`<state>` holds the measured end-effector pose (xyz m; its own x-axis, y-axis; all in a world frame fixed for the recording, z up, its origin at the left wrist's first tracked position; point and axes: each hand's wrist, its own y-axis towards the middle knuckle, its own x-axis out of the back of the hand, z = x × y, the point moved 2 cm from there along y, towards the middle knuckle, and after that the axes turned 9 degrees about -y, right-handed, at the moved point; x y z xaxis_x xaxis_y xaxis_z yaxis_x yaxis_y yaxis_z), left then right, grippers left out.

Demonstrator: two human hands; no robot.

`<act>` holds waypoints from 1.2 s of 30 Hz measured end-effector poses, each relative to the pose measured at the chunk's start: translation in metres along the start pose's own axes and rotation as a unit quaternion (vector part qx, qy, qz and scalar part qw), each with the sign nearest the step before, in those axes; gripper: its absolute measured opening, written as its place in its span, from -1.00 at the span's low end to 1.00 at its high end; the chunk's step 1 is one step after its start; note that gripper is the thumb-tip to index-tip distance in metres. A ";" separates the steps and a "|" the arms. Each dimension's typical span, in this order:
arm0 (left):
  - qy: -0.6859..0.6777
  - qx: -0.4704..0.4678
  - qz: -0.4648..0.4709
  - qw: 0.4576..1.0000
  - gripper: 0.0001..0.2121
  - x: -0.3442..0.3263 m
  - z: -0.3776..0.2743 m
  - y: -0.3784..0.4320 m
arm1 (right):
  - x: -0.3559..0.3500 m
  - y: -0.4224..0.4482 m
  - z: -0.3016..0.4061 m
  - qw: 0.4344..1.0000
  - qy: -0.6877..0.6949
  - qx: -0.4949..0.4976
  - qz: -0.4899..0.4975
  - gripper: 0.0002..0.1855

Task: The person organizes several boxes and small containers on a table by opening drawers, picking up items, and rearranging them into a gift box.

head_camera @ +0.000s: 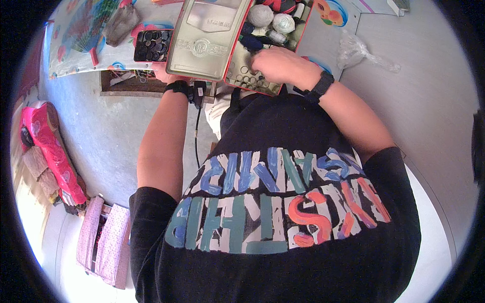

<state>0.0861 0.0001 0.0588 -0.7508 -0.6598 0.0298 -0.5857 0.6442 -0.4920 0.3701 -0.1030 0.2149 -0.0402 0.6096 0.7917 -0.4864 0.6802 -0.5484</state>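
Note:
An open metal tin [291,41] with a red rim lies before me, its hinged lid [201,41] folded back to the left. My right hand [278,66] reaches into it, fingers bent down beside dark blue thread [251,42]; whether they grip anything is hidden. Several small rings [248,80] lie on the tin's floor near that hand. White thread balls [260,16] and a white spool [277,37] sit farther back. My left hand [165,74] is partly covered by the lid, just below a small red-edged box [135,53] of dark buttons [154,44].
A patterned cover [70,57] spreads over the table at left, with a greyish bag [121,24] on it. A knotted clear plastic bag [358,53] lies on the grey surface at right. Below the table edge is an open drawer [129,92]. A black cable [196,136] hangs from my left wrist.

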 end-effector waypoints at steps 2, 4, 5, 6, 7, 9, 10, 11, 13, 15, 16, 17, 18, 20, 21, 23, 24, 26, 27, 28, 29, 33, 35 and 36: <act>-0.001 0.001 0.000 1.000 -0.45 -0.001 0.000 -0.001 | 0.003 -0.006 0.001 1.000 0.015 0.004 -0.023 -0.82; -0.001 0.005 -0.001 1.000 -0.44 -0.001 -0.001 -0.003 | -0.004 -0.003 0.000 1.000 0.004 0.003 -0.026 -0.82; -0.001 0.005 -0.002 1.000 -0.44 -0.001 -0.002 -0.004 | -0.008 -0.002 0.000 1.000 -0.001 0.002 -0.027 -0.82; -0.002 0.006 -0.002 1.000 -0.44 -0.001 -0.002 -0.006 | -0.010 0.000 0.001 0.999 -0.006 0.007 -0.037 -0.82; -0.002 0.008 -0.001 1.000 -0.44 -0.002 -0.003 -0.006 | -0.011 0.003 0.003 0.999 -0.010 0.013 -0.047 -0.82; -0.006 0.009 -0.002 1.000 -0.44 -0.003 -0.003 -0.007 | -0.012 0.004 0.007 0.997 -0.015 0.016 -0.069 -0.82; -0.005 0.009 0.000 1.000 -0.43 -0.004 -0.003 -0.007 | -0.013 0.003 0.010 0.996 -0.016 0.014 -0.081 -0.82; -0.003 0.008 0.001 1.000 -0.43 -0.004 -0.003 -0.006 | -0.013 0.002 0.011 0.995 -0.017 0.011 -0.093 -0.82; 0.001 0.010 0.001 1.000 -0.43 0.003 0.009 0.010 | -0.021 0.003 0.009 0.992 -0.022 0.038 -0.119 -0.82; 0.007 0.008 -0.004 1.000 -0.43 0.008 0.021 0.025 | -0.021 0.003 0.008 0.993 -0.025 0.040 -0.108 -0.82; 0.008 0.005 -0.004 1.000 -0.43 0.009 0.024 0.029 | -0.016 0.001 0.010 0.996 -0.025 0.027 -0.083 -0.83; 0.006 -0.001 -0.002 1.000 -0.44 0.010 0.028 0.032 | -0.013 0.001 0.011 0.998 -0.026 0.015 -0.058 -0.83; 0.012 -0.006 -0.001 1.000 -0.44 0.009 0.025 0.028 | -0.014 0.001 0.011 0.998 -0.022 0.009 -0.058 -0.83; 0.029 -0.017 -0.004 0.999 -0.44 0.007 0.019 0.018 | -0.019 0.001 0.009 0.998 -0.014 -0.003 -0.056 -0.84; 0.041 -0.023 -0.006 0.999 -0.44 0.004 0.007 0.005 | -0.020 0.000 0.008 0.998 -0.022 0.000 -0.057 -0.84; 0.065 -0.036 -0.013 0.997 -0.44 -0.001 -0.014 -0.018 | -0.020 -0.001 0.008 0.998 -0.038 0.010 -0.058 -0.86; 0.097 -0.053 -0.014 0.994 -0.45 0.001 -0.014 -0.016 | -0.018 -0.001 0.009 0.997 -0.040 0.012 -0.060 -0.86; 0.181 -0.098 -0.017 0.979 -0.45 0.011 -0.001 0.001 | -0.009 -0.003 0.010 0.997 -0.044 0.019 -0.063 -0.84; 0.181 -0.096 -0.020 0.979 -0.45 0.009 -0.004 -0.003 | -0.005 -0.004 0.008 0.997 -0.052 0.010 -0.061 -0.84; 0.181 -0.094 -0.023 0.979 -0.45 0.007 -0.006 -0.006 | -0.002 -0.005 0.006 0.996 -0.059 0.002 -0.059 -0.84; 0.129 -0.065 -0.033 0.989 -0.46 0.002 -0.006 -0.010 | 0.000 -0.006 0.003 0.996 -0.067 -0.007 -0.057 -0.84; 0.065 -0.057 -0.006 0.996 -0.46 0.002 -0.012 -0.017 | 0.000 -0.004 -0.002 0.998 -0.056 -0.020 -0.021 -0.84; 0.029 -0.022 -0.004 0.999 -0.46 0.004 0.001 -0.001 | 0.000 -0.002 -0.001 0.999 -0.038 -0.014 0.003 -0.83; 0.005 0.006 -0.008 1.000 -0.45 0.004 0.011 0.009 | 0.000 0.000 -0.002 1.000 -0.027 -0.016 0.003 -0.83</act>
<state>0.0809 -0.0010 0.0450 -0.7446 -0.6659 0.0456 -0.5933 0.6291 -0.5023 0.3717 -0.1027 0.2145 -0.0900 0.5923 0.8007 -0.4576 0.6895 -0.5614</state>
